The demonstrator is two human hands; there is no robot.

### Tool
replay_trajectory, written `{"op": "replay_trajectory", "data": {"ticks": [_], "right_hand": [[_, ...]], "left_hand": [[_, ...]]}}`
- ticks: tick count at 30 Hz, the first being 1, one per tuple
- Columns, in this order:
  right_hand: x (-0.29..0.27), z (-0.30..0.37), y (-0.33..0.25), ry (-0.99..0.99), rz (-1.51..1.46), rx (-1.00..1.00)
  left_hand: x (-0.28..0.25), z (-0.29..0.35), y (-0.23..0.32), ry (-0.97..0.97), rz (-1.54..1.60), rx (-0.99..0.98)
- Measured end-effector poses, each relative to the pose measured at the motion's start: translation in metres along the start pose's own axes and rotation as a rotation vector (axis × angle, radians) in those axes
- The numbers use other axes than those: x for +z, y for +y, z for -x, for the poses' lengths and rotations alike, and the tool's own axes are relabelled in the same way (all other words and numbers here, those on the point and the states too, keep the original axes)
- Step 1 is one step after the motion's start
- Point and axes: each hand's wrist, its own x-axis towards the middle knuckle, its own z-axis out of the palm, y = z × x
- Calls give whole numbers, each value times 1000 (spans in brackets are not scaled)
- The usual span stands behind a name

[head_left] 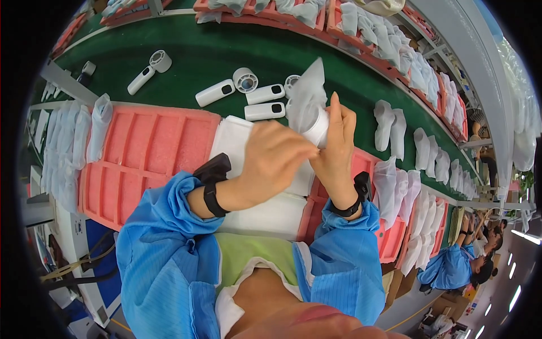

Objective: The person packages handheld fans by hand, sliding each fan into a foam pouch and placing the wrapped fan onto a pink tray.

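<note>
A white handheld fan (pixel 319 127), partly inside a thin translucent bag (pixel 307 97), stands in front of me over the near edge of the green belt. My right hand (pixel 337 150) holds it from the right, fingers stretched up along its side. From the left, my left hand (pixel 275 163) reaches over with fingers bent together, their tips at the fan's lower end. Whatever those tips pinch is hidden. Below the hands lie stacks of flat white bags (pixel 264 217). Several bare white fans, one of them a fan with a dark oval panel (pixel 265 111), lie just beyond.
Pink compartment trays (pixel 148 148) flank the white stacks. Bagged fans (pixel 384 125) stand on the green belt (pixel 186 51) and in trays at the right; more bagged pieces (pixel 100 127) hang at the left. Loaded pink trays (pixel 265 20) line the far shelf. A co-worker in blue (pixel 451 265) sits right.
</note>
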Motion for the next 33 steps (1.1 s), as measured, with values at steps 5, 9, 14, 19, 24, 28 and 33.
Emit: {"op": "replay_trajectory", "data": {"ticks": [5, 9, 14, 19, 24, 28, 33], "right_hand": [[1, 3, 10, -7, -87, 54], [4, 5, 8, 1, -447, 214], [-2, 6, 1, -127, -939, 250], [-3, -1, 5, -224, -534, 116], [2, 11, 13, -393, -611, 114], [3, 12, 23, -181, -102, 225], [10, 12, 6, -143, 31, 164]], "left_hand": [[5, 0, -4, 22, 86, 23], [-2, -13, 0, -49, 139, -96], [-18, -25, -22, -70, 35, -9], [-31, -30, -34, -181, 778, -218], [-30, -28, -27, -64, 631, -152], [-17, -20, -22, 170, 377, -250], [-3, -12, -24, 245, 294, -86]]}}
